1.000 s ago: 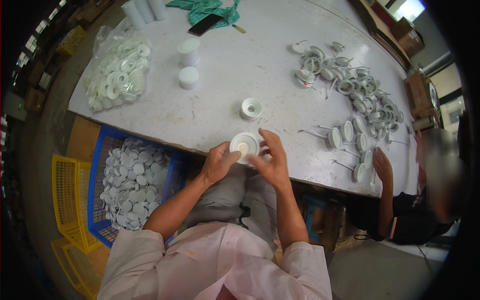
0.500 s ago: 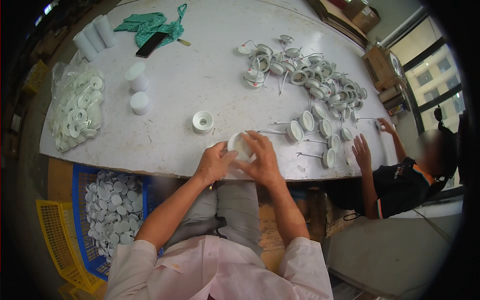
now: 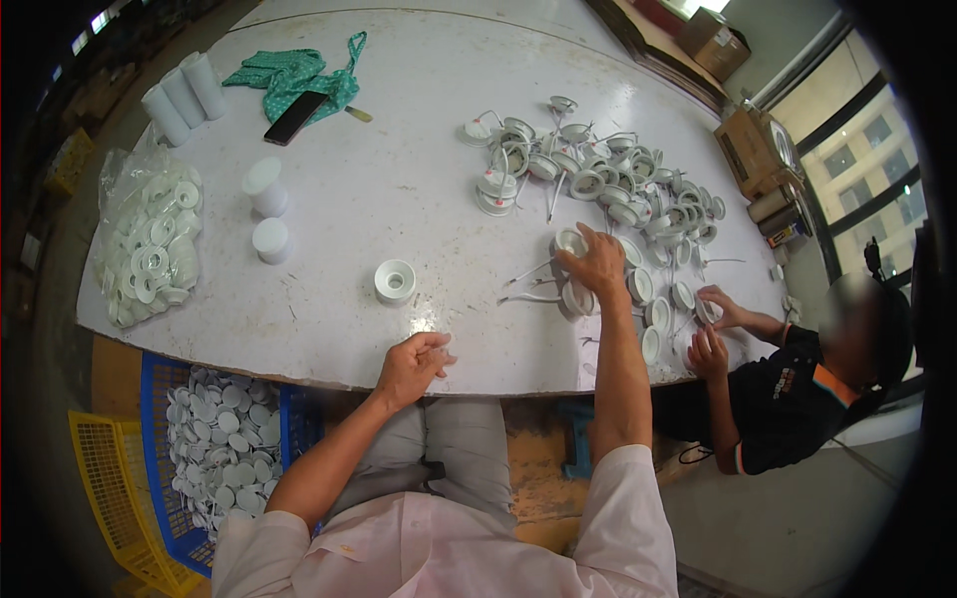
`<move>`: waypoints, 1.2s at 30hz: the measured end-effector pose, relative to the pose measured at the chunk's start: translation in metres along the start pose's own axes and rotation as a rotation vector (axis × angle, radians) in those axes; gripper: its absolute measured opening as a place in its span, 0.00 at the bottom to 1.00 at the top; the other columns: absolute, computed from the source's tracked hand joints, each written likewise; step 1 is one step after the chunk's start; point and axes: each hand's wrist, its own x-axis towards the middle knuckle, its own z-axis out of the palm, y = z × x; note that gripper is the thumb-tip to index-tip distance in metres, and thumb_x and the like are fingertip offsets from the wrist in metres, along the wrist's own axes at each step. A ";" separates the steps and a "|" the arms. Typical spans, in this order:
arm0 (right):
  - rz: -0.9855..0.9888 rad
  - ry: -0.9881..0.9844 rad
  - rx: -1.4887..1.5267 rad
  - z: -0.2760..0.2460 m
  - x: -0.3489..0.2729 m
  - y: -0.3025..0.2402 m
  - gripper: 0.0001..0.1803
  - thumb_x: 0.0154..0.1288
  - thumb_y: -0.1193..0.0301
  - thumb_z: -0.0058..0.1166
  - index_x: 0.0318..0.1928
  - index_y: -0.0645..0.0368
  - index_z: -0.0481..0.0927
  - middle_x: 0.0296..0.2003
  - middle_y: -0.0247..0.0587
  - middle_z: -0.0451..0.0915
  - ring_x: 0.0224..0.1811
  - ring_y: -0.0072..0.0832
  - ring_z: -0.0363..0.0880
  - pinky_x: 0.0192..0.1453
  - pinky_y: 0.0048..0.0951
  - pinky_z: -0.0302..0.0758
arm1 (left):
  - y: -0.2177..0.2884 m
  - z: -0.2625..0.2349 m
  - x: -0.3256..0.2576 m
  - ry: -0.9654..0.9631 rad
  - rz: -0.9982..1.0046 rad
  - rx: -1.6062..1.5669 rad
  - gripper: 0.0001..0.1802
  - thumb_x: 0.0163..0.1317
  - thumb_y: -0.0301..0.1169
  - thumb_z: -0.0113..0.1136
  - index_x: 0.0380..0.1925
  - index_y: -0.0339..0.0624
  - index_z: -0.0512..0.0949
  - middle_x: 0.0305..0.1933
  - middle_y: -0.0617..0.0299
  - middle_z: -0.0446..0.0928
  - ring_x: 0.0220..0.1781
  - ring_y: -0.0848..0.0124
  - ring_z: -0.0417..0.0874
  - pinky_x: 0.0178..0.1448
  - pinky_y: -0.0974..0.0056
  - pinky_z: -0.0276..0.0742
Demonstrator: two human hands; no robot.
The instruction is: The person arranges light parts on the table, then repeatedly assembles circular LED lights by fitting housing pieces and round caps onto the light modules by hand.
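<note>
White round fitting, right of frame centre, sits within the part-curled right hand, grip unclear, the left hand loosely open and empty, finished share of the upper-right heap not evident.

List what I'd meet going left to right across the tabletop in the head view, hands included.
Bag of white rings, pair of squat white cylinders, left hand, right hand, co-worker's hands.

Green cloth, white dots; white round parts; blue basket; yellow basket; pale pink shirt.
</note>
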 end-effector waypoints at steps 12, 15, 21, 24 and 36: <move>0.145 0.073 -0.059 -0.010 0.052 0.008 0.36 0.49 0.47 0.60 0.56 0.54 0.77 0.52 0.51 0.78 0.61 0.46 0.70 0.66 0.46 0.61 | 0.006 -0.001 -0.005 -0.017 0.034 0.019 0.15 0.66 0.22 0.50 0.52 0.29 0.72 0.44 0.51 0.81 0.46 0.68 0.84 0.40 0.70 0.80; 0.147 0.184 -0.103 -0.001 0.071 -0.015 0.28 0.53 0.50 0.60 0.49 0.55 0.81 0.47 0.51 0.80 0.55 0.45 0.74 0.60 0.42 0.69 | 0.006 0.001 -0.005 -0.023 0.058 0.032 0.15 0.65 0.22 0.50 0.52 0.30 0.73 0.46 0.49 0.80 0.46 0.68 0.84 0.39 0.70 0.80; 0.343 0.007 -0.058 0.024 0.114 -0.054 0.20 0.60 0.55 0.54 0.40 0.58 0.84 0.41 0.53 0.82 0.47 0.49 0.81 0.51 0.44 0.76 | 0.005 -0.001 -0.014 0.025 0.012 0.000 0.13 0.66 0.20 0.48 0.49 0.29 0.72 0.55 0.47 0.76 0.45 0.65 0.84 0.37 0.70 0.80; 0.419 0.092 0.051 0.041 0.127 -0.033 0.19 0.60 0.56 0.53 0.39 0.60 0.85 0.41 0.54 0.82 0.47 0.49 0.81 0.52 0.44 0.76 | 0.000 0.002 -0.012 0.026 0.036 -0.029 0.15 0.65 0.21 0.49 0.50 0.29 0.73 0.49 0.47 0.79 0.46 0.65 0.85 0.39 0.69 0.80; 0.475 0.131 0.294 0.044 0.121 -0.044 0.14 0.57 0.64 0.59 0.38 0.63 0.83 0.41 0.55 0.82 0.47 0.48 0.81 0.50 0.43 0.77 | 0.003 0.003 -0.010 0.029 0.018 0.044 0.12 0.65 0.20 0.48 0.48 0.27 0.73 0.55 0.46 0.76 0.43 0.67 0.84 0.36 0.72 0.78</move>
